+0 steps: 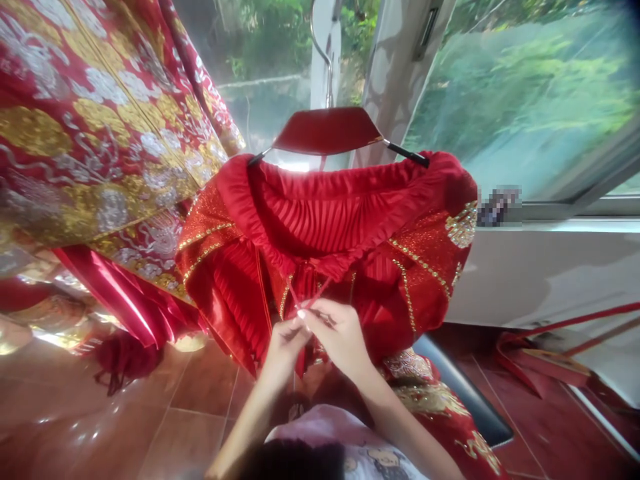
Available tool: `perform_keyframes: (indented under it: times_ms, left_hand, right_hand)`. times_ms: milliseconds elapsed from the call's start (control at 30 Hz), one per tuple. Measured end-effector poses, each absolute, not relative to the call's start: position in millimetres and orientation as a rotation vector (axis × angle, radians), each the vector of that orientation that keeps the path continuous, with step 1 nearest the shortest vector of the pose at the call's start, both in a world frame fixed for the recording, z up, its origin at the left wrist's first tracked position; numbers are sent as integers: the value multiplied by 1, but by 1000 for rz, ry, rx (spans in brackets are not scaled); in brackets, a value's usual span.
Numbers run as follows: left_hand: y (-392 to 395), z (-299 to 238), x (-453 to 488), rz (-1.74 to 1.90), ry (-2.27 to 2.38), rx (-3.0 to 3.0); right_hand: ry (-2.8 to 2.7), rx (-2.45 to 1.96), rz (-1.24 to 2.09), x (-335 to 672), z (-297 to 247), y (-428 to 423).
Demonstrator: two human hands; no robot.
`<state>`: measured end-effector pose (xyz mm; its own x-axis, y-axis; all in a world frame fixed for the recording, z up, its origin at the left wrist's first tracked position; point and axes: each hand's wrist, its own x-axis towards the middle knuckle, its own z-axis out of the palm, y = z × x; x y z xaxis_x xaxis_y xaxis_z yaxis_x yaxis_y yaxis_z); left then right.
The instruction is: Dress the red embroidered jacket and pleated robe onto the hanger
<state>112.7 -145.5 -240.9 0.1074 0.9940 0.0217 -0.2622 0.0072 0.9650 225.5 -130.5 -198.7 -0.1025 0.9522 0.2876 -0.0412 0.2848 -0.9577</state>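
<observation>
A red pleated skirt (235,287) with a gathered waistband and gold beaded trim hangs by its waist from a red hanger (327,130) with black clips. From the front of the waistband come two thin red drawstrings (320,291), crossing just below it. My left hand (289,337) is closed, its fingertips pinching drawstring at the crossing. Right beside it, my right hand (334,327) also pinches the drawstring, fingertips touching those of the left. The exact lie of the cord between the fingers is hidden.
An embroidered red, gold and silver garment (100,133) hangs close on the left. Behind the hanger are windows (520,113) with a sill. At right, a black cushioned seat (470,393) carries more embroidered red cloth (440,407); a red strap (575,323) lies further right. The floor (195,400) is tiled.
</observation>
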Motion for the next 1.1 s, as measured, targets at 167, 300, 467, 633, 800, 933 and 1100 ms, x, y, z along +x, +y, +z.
perform_keyframes:
  times_ms: [167, 300, 467, 633, 800, 933, 1100]
  left_hand:
    - [-149, -235, 78, 1543, 1171, 1172]
    - [-145, -205, 71, 1679, 1257, 2088]
    - [-119, -182, 92, 1693, 1525, 2495]
    - [-106, -193, 106, 1936, 1689, 1881]
    - [-106, -196, 107, 1898, 1478, 1628]
    - [-106, -195, 104, 1725, 1096, 1312]
    - [-105, -198, 91, 1573, 874, 1077]
  right_hand:
    - [-1400, -934, 949, 220, -211, -131]
    - [-1461, -987, 715, 212, -216, -128]
    - [-1499, -977, 576, 207, -217, -129]
    - [-1506, -947, 551, 209, -217, -130]
    - [-1511, -930, 559, 208, -216, -130]
    - [-1513, -943, 563, 207, -215, -132]
    - [-1490, -951, 589, 205, -214, -135]
